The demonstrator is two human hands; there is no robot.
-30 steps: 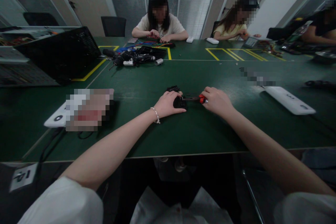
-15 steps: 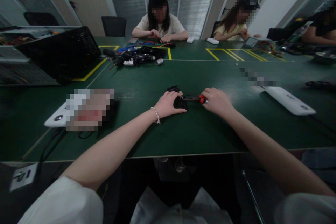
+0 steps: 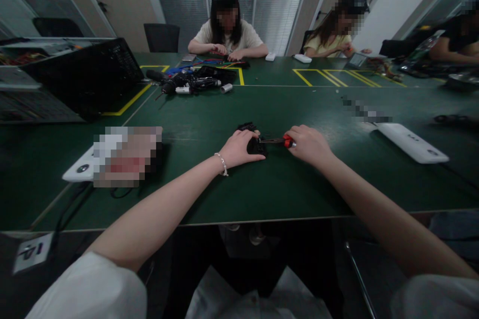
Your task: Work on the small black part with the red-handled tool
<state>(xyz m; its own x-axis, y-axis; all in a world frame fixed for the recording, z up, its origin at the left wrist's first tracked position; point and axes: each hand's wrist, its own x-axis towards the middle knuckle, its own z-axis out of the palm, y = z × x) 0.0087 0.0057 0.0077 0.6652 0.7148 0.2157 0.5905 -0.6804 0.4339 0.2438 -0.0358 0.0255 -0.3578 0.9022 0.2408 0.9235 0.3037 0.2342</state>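
Note:
My left hand (image 3: 241, 148) grips a small black part (image 3: 257, 146) against the green tabletop, its thumb and fingers around the near and far sides. What kind of part it is, I cannot make out. From the right, my right hand (image 3: 307, 143) is closed on the red handles of a pair of pliers (image 3: 276, 141). The dark jaws reach to the black part's right side, beside my left fingers. Whether the jaws are clamped on it is too small to tell.
White power banks (image 3: 411, 142) with cables lie to the right and left. A black computer case (image 3: 86, 77) stands at the far left. Beyond my hands, a heap of black parts with a drill (image 3: 170, 84) lies on the table. A person (image 3: 227, 35) works opposite.

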